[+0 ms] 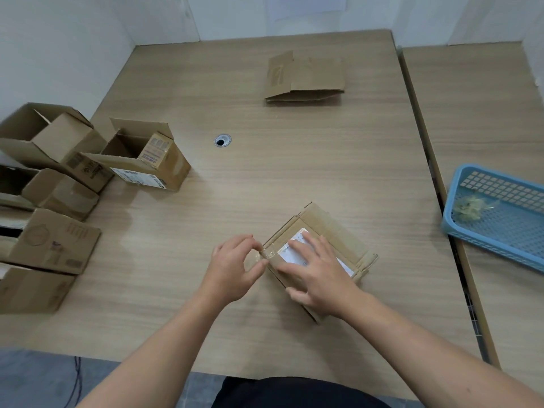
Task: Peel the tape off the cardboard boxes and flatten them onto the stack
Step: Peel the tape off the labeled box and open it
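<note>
A small cardboard box with a white label lies near the table's front edge. My right hand presses flat on its top, fingers spread over the label. My left hand pinches a strip of clear tape at the box's left corner. A stack of flattened boxes lies at the far middle of the table.
Several open cardboard boxes crowd the table's left edge. A blue plastic basket holding a wad of peeled tape sits on the adjoining table to the right. A round cable hole is in the wooden table.
</note>
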